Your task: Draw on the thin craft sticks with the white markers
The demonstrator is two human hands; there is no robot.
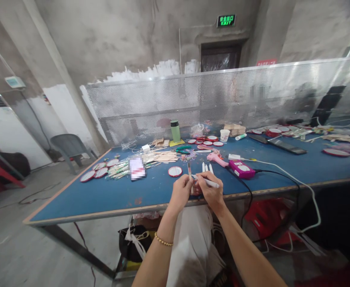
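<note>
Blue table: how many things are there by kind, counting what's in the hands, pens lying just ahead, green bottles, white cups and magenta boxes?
White pen in the right hand: 1
Flat stick in the left hand: 1
White pens lying just ahead: 3
Green bottle: 1
White cup: 1
Magenta box: 1
Total: 8

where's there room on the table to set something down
Bare: the blue table between left hand and near left corner; also between white cable and rightmost disc. Crowded: farther back, around wooden sticks and pliers.
</note>
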